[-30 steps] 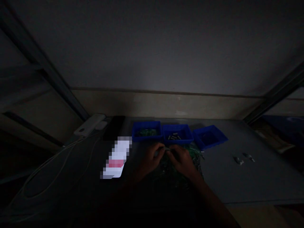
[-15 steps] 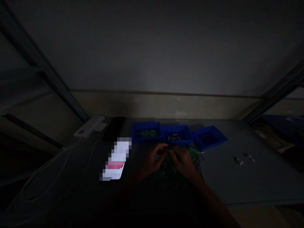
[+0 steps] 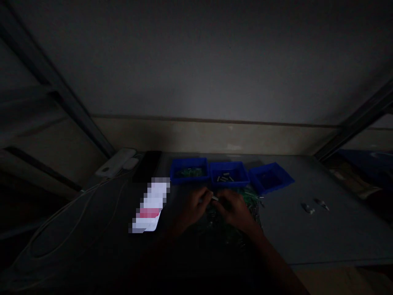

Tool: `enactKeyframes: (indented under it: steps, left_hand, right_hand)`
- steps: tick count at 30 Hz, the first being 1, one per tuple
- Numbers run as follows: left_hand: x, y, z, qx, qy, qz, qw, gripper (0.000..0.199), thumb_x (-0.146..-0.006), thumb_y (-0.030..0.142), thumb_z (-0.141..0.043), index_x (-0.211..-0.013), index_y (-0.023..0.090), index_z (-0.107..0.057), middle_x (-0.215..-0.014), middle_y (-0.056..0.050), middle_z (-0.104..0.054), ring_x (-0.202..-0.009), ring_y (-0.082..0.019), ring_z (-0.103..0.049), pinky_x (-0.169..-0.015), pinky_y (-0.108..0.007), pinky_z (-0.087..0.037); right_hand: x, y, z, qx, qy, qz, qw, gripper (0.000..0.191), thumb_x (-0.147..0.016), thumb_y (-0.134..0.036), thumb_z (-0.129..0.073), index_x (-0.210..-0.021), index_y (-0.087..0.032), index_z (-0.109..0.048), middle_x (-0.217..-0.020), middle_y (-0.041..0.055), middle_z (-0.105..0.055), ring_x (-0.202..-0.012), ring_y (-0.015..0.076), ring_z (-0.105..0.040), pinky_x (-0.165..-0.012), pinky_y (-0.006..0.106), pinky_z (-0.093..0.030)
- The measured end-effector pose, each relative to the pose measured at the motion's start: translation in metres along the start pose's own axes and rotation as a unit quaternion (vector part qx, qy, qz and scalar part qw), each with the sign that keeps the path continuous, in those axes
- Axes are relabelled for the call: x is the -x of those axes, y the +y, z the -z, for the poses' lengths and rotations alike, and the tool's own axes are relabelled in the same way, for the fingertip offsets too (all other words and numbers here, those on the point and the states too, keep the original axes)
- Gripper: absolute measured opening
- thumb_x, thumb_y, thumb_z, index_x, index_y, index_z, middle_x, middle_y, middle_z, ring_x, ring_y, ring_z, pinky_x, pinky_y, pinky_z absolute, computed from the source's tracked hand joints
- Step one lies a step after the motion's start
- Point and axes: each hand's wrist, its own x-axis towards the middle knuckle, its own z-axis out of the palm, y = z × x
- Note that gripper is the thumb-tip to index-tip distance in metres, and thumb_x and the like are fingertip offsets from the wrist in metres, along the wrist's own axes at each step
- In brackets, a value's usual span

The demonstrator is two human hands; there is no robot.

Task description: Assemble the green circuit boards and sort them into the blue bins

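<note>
Left hand [image 3: 198,205] and right hand [image 3: 235,207]: bare, nearly together, fingers curled inward, forearms [image 3: 272,254] converging. Small pale piece [image 3: 215,198]: pinched in left fingertips; right fingertips beside it, grip too dark to tell; near green heap [image 3: 253,197], before middle blue bin [image 3: 230,183].

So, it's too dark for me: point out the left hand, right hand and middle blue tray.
Left hand [image 3: 196,204]: head view, back of hand.
Right hand [image 3: 236,207]: head view, back of hand.
Middle blue tray [image 3: 232,184]: head view, front wall.
</note>
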Motion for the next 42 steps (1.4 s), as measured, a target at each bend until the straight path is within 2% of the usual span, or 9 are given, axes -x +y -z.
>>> enactKeyframes:
  steps: [3, 7, 10, 15, 20, 26, 33, 37, 42]
  left_hand:
    - [0.0016, -0.0010, 0.0005, -0.003, -0.009, -0.003, 1.000, 0.032, -0.085, 0.037, -0.039, -0.068, 0.016, -0.054, -0.063, 0.001, -0.055, -0.060, -0.010, -0.050, -0.056, -0.021, -0.037]
    - [0.0046, 0.0028, 0.0029, 0.018, -0.007, -0.030, 0.999, 0.022, -0.083, 0.034, -0.046, -0.090, 0.016, -0.057, -0.075, -0.001, -0.061, -0.067, -0.011, -0.054, -0.060, -0.021, -0.042]
    - [0.0049, 0.0051, 0.0037, 0.023, 0.000, -0.055, 0.998, 0.025, -0.083, 0.029, -0.047, -0.102, 0.017, -0.056, -0.089, -0.004, -0.064, -0.076, -0.013, -0.058, -0.066, -0.023, -0.045]
    - [0.0015, -0.0015, 0.0021, -0.011, -0.014, -0.075, 0.997, 0.020, -0.084, 0.025, -0.045, -0.095, 0.018, -0.060, -0.089, -0.003, -0.066, -0.080, -0.013, -0.059, -0.072, -0.024, -0.046]
    - [-0.0004, -0.0038, 0.0033, -0.019, -0.002, -0.078, 0.997, 0.019, -0.085, 0.026, -0.044, -0.092, 0.018, -0.060, -0.087, -0.003, -0.066, -0.080, -0.012, -0.059, -0.072, -0.023, -0.046]
    - [0.0007, 0.0015, 0.0061, -0.024, -0.029, -0.079, 0.996, 0.018, -0.085, 0.027, -0.044, -0.087, 0.018, -0.060, -0.083, -0.002, -0.066, -0.078, -0.012, -0.060, -0.070, -0.022, -0.045]
    - [0.0005, -0.0024, 0.0028, -0.010, -0.067, -0.073, 0.995, 0.018, -0.085, 0.026, -0.043, -0.089, 0.018, -0.059, -0.083, -0.001, -0.065, -0.077, -0.012, -0.059, -0.070, -0.022, -0.044]
    - [0.0008, -0.0019, 0.0034, -0.009, -0.090, -0.063, 0.994, 0.018, -0.085, 0.024, -0.042, -0.090, 0.018, -0.059, -0.085, -0.001, -0.064, -0.079, -0.012, -0.059, -0.072, -0.023, -0.043]
    - [0.0022, -0.0015, 0.0037, -0.022, -0.096, -0.044, 0.994, 0.019, -0.086, 0.027, -0.040, -0.089, 0.019, -0.057, -0.083, 0.000, -0.063, -0.078, -0.012, -0.058, -0.070, -0.023, -0.043]
  right_hand:
    - [-0.0003, -0.0016, 0.0007, -0.005, -0.008, -0.014, 1.000, 0.013, -0.083, -0.029, -0.051, -0.081, -0.017, -0.057, -0.069, 0.0031, -0.062, -0.061, 0.0131, -0.056, -0.058, 0.024, -0.041]
    - [-0.0019, -0.0027, 0.0030, -0.026, -0.010, -0.051, 0.998, 0.022, -0.088, -0.029, -0.043, -0.073, -0.018, -0.056, -0.067, 0.0023, -0.061, -0.061, 0.0127, -0.057, -0.058, 0.024, -0.040]
    - [-0.0024, -0.0014, 0.0041, -0.037, -0.022, -0.060, 0.997, 0.024, -0.089, -0.029, -0.041, -0.073, -0.018, -0.056, -0.068, 0.0024, -0.062, -0.062, 0.0128, -0.057, -0.059, 0.024, -0.040]
    - [-0.0010, 0.0016, 0.0036, -0.035, -0.049, -0.050, 0.997, 0.022, -0.088, -0.030, -0.043, -0.075, -0.018, -0.055, -0.068, 0.0021, -0.060, -0.063, 0.0129, -0.055, -0.061, 0.024, -0.038]
    - [0.0001, 0.0030, 0.0020, -0.021, -0.092, -0.037, 0.995, 0.012, -0.081, -0.028, -0.052, -0.075, -0.018, -0.052, -0.064, -0.0004, -0.053, -0.059, 0.0114, -0.049, -0.056, 0.023, -0.034]
    - [-0.0004, 0.0032, 0.0017, -0.023, -0.105, -0.021, 0.994, 0.026, -0.083, -0.027, -0.049, -0.060, -0.018, -0.043, -0.059, -0.0020, -0.044, -0.058, 0.0103, -0.044, -0.055, 0.023, -0.030]
    - [0.0004, 0.0038, 0.0045, -0.053, -0.124, -0.007, 0.991, 0.024, -0.082, -0.026, -0.051, -0.060, -0.017, -0.046, -0.061, -0.0016, -0.046, -0.060, 0.0100, -0.044, -0.056, 0.023, -0.031]
    - [0.0007, 0.0041, 0.0045, -0.068, -0.133, -0.014, 0.989, 0.029, -0.080, -0.025, -0.054, -0.055, -0.017, -0.041, -0.060, -0.0024, -0.043, -0.057, 0.0090, -0.042, -0.053, 0.022, -0.029]
    - [-0.0006, 0.0004, 0.0060, -0.064, -0.130, -0.015, 0.989, 0.029, -0.078, -0.022, -0.055, -0.054, -0.017, -0.040, -0.059, -0.0026, -0.043, -0.056, 0.0092, -0.042, -0.054, 0.022, -0.029]
